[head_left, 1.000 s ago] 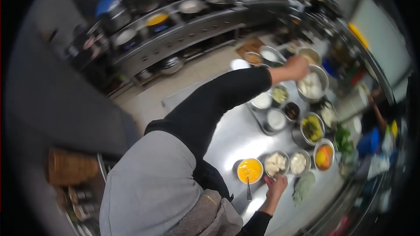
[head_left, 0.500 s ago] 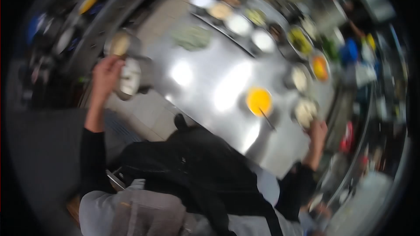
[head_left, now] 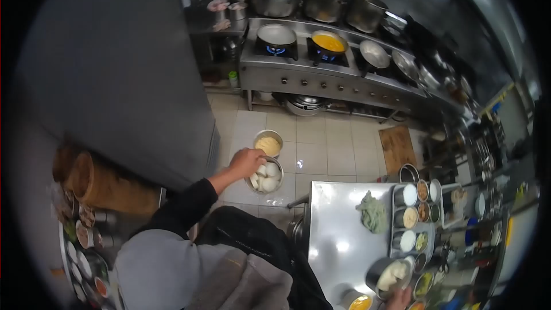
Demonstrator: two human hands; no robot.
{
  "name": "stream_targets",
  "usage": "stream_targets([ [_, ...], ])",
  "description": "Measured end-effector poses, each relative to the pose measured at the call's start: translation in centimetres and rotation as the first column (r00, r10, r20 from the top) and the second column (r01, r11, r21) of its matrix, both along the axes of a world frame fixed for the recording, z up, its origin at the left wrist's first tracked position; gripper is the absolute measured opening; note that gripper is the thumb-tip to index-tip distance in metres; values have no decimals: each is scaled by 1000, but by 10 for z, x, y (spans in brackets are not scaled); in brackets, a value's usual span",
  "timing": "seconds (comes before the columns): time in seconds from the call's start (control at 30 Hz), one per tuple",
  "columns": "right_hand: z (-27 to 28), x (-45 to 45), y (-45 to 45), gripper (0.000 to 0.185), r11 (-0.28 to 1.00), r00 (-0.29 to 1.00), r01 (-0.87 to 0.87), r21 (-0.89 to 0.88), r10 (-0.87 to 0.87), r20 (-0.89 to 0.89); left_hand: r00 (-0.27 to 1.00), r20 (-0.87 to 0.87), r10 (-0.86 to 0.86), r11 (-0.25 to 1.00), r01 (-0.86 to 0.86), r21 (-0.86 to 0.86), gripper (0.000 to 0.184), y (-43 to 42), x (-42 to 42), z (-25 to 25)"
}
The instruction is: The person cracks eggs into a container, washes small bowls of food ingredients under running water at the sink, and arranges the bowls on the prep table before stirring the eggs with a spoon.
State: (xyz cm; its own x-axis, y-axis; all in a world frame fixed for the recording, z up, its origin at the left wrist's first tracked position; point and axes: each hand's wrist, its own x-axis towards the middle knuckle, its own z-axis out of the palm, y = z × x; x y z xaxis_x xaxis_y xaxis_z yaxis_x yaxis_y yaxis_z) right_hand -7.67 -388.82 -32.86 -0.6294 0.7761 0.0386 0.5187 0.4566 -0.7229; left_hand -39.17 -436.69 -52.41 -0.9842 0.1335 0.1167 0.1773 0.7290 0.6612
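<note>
My left hand (head_left: pixel 247 162) is closed on the rims of two round metal containers, pinched side by side above the tiled floor. One container (head_left: pixel 281 148) holds a pale yellow, grainy or shredded food (head_left: pixel 267 145). In the nearer one (head_left: pixel 280 184) are several smooth white rounded pieces (head_left: pixel 266 179) that look like peeled eggs. At the lower right, my right hand (head_left: pixel 399 298) grips the near rim of a metal pot (head_left: pixel 376 270) with whitish pieces inside; its fingers are partly hidden. Close by stands a container of orange-yellow liquid (head_left: pixel 360 302).
A stove (head_left: pixel 321 80) runs along the far side, with lit flames under a pan (head_left: pixel 276 35) and a pan of yellow liquid (head_left: pixel 329 41). A green cloth (head_left: pixel 373 212) lies on the steel table (head_left: pixel 338 224) beside a tray of small tubs (head_left: pixel 408 218). A tall grey cabinet (head_left: pixel 126 80) stands left.
My view has swung left, bringing the stove into sight and shifting the table to the lower right. The two containers stay in my left hand, and my right hand remains at the table.
</note>
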Motion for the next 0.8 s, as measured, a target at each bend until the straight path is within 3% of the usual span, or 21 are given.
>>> stream_targets([
  [0.1,-123,-65,63,26,818,881,-436,-376,304,-363,995,48,91,996,-90,-22,21,-30,-6,4],
  [0.23,-132,-180,-46,24,689,889,-450,-568,287,-356,982,-21,190,981,-190,-41,20,-75,-25,-12],
  [0.33,-149,-262,-110,19,613,884,-462,-641,376,-277,960,45,278,960,-279,17,22,-113,-61,-32],
  [0.4,-153,-309,-146,16,554,868,-467,-689,435,-239,945,75,317,948,-316,-31,20,-128,-86,-38],
  [0.43,-154,-336,-165,14,526,863,-462,-714,451,-227,942,27,333,943,-332,-32,20,-141,-103,-45],
  [0.67,-169,-475,-259,5,435,923,-293,-851,362,-133,905,108,411,902,-421,94,23,-213,-246,-66],
  [0.8,-161,-543,-291,6,386,942,-256,-886,305,-139,846,45,531,820,-527,225,22,-208,-334,-39],
])
